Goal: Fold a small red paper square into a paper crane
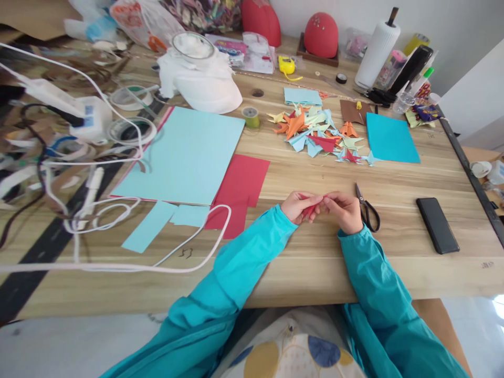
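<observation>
My left hand (297, 207) is closed on a small piece of folded red paper (309, 210), which shows between its fingers. At the paper's other end, my right hand (344, 210) pinches with thumb and forefinger. Most of the folded piece is hidden by my fingers. Black scissors (370, 215) lie on the table just right of my right hand. Beyond my hands is a heap of folded paper cranes (315, 131) in orange, blue, pale green and red. Red paper sheets (252, 176) lie to the left of my left hand.
Large light-blue sheets (189, 152) cover the left-centre, with cut blue strips (149, 228) nearer me. A white cable (226, 220) loops close to my left sleeve. A phone (437, 224) and a bright blue sheet (392, 137) lie right; a thread spool (251, 117) stands behind.
</observation>
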`<state>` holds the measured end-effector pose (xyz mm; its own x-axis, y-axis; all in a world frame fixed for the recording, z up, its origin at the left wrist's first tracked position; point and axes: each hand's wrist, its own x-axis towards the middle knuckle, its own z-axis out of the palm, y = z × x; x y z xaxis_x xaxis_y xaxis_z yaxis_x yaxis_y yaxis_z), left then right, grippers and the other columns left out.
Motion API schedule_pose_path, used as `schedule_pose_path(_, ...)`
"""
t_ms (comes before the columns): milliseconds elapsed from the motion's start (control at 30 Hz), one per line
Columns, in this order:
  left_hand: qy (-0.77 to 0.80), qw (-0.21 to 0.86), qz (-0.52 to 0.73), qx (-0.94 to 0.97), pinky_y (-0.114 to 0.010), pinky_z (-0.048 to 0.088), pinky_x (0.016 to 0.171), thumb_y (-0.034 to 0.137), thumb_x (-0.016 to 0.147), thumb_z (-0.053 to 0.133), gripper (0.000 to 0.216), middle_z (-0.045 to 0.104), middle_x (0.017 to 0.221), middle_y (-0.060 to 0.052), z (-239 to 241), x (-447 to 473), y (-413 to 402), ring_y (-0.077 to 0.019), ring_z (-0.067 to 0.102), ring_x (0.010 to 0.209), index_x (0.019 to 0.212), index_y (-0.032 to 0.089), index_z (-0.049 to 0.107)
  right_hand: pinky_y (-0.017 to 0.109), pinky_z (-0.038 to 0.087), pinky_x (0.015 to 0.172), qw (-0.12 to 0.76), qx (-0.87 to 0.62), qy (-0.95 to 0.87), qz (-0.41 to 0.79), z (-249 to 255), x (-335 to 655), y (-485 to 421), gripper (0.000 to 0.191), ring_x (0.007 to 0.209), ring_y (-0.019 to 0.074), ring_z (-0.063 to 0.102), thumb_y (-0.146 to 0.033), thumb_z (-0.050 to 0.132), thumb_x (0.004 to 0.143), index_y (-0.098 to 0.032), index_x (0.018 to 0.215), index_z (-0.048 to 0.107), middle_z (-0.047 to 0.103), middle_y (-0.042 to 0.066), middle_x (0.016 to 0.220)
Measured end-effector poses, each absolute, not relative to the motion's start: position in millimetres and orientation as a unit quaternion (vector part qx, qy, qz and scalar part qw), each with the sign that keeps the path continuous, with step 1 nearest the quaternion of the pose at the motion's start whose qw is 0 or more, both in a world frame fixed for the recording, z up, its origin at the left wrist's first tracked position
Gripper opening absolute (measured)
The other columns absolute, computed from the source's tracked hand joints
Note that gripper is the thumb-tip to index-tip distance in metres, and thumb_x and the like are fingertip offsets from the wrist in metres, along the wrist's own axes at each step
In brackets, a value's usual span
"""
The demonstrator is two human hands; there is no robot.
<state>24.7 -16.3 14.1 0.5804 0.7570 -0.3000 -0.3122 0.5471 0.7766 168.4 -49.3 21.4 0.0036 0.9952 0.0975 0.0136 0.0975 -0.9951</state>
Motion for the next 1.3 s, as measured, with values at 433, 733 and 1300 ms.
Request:
schedule_pose_path(433, 0.337, 0.802, 0.336, 0.362, -0.018, 0.034, 0.029, 0.038, 0.054, 0.076, 0.034, 0.058, 0.045, 0.0, 15.2, 23.5, -16.5, -0.0085, 0.049, 0.03, 0.062, 0.008, 0.062, 0.026, 0.046, 0.047, 0.52, -0.476, -0.515, 0.487, 23.2, 167.0, -48.7, 0.023, 0.049, 0.0112, 0.054, -0.039, 0.066, 0.072, -0.016, 0.072, 0.065, 0.063, 0.001, 0.058)
schedule_pose_path(733, 0.349, 0.785, 0.343, 0.379, -0.018, 0.034, 0.029, 0.04, 0.054, 0.075, 0.034, 0.058, 0.043, 0.0, 15.9, 24.8, -17.3, -0.0081, 0.048, 0.029, 0.059, 0.009, 0.061, 0.026, 0.045, 0.046, 0.524, -0.483, -0.514, 0.477, 24.8, 165.3, -49.4, 0.025, 0.047, 0.0108, 0.053, -0.042, 0.066, 0.071, -0.017, 0.068, 0.063, 0.062, 0.001, 0.055)
schedule_pose_path(1300, 0.353, 0.797, 0.338, 0.355, -0.018, 0.037, 0.031, 0.034, 0.06, 0.072, 0.027, 0.056, 0.042, 0.002, 15.8, 25.7, -18.1, -0.0077, 0.049, 0.03, 0.059, 0.009, 0.061, 0.026, 0.049, 0.05, 0.496, -0.487, -0.533, 0.482, 20.8, 167.7, -47.5, 0.035, 0.05, 0.0113, 0.057, -0.049, 0.053, 0.08, -0.016, 0.072, 0.061, 0.062, 0.002, 0.058)
